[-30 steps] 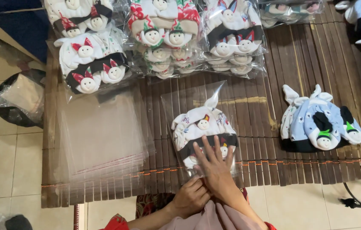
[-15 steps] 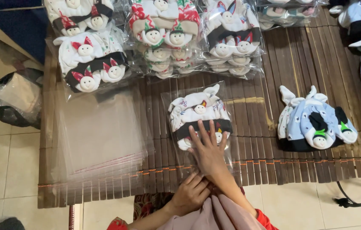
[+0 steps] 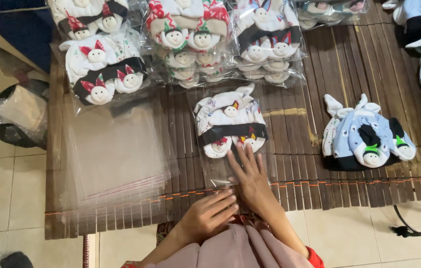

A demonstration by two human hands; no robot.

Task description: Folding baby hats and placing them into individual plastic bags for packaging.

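Bagging of soft snowman-faced caps on a slatted bamboo mat (image 3: 349,59). The right hand (image 3: 251,174) lies flat with fingers spread on the open lower end of a clear bag (image 3: 230,131), which holds a white-and-black cap set (image 3: 230,124) and rests near the middle of the mat. The left hand (image 3: 209,214) is loosely curled, grasping nothing, its fingertips touching the mat's near edge just below the bag mouth. A stack of empty clear bags (image 3: 116,159) lies on the mat's left part; filled packs (image 3: 190,39) line its far edge; a loose blue cap set (image 3: 366,136) sits on its right part. To close the bag well, the judgement is that the flap should be pressed evenly from centre outward, with the caps pushed fully toward the far end so the film lies flat without trapped air.
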